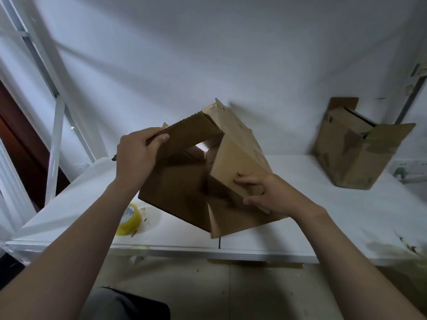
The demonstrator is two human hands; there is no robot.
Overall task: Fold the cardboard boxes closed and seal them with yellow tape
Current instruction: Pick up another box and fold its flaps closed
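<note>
A brown cardboard box [180, 195] is tilted above the white table, its open end turned toward me with flaps partly folded. My left hand [135, 153] grips the edge of the upper left flap [189, 132], thumb on top. My right hand [270, 192] presses on the right flap [233, 162], fingers spread over it, thumb under its lower edge. A roll of yellow tape [129, 219] lies on the table under my left forearm, partly hidden by it. A second cardboard box [351, 158] stands at the back right with one flap sticking out.
The white table [323, 227] runs along a white wall; its front edge lies close to me. White metal frame bars [55, 139] lean at the left. Scraps of tape and stains mark the table at the right front.
</note>
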